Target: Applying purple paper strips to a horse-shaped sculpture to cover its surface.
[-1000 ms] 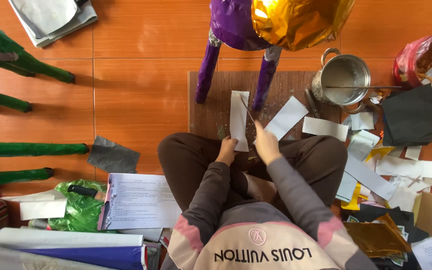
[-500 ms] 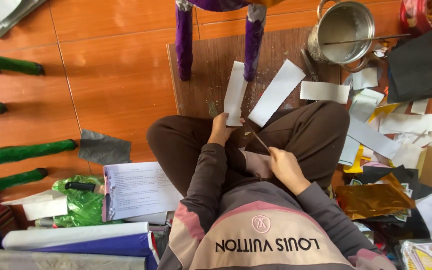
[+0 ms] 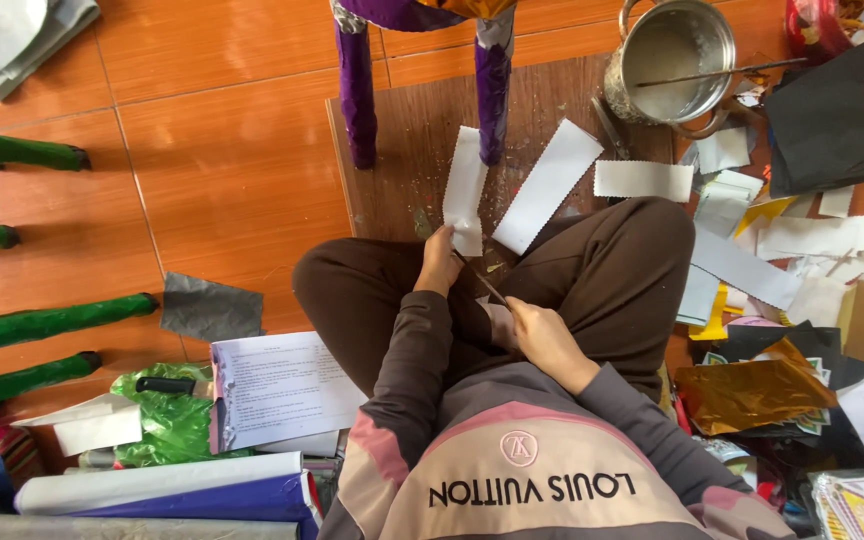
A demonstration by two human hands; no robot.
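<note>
white paper strip (image 3: 466,190) — scalloped edges, lying lengthwise toward 12 o'clock on the board, near end pinched in my left hand (image 3: 439,265) | thin blade (image 3: 480,280) — slanted, in my right hand (image 3: 544,338) at 5 o'clock

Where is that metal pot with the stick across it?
In the head view the metal pot sits at the top right, on the far edge of the wooden board, right of the purple legs and beside the black paper.

purple legs (image 3: 357,85): tops cut off | pot (image 3: 669,58): contents unclear | right hand (image 3: 545,340): fingers hidden
</note>
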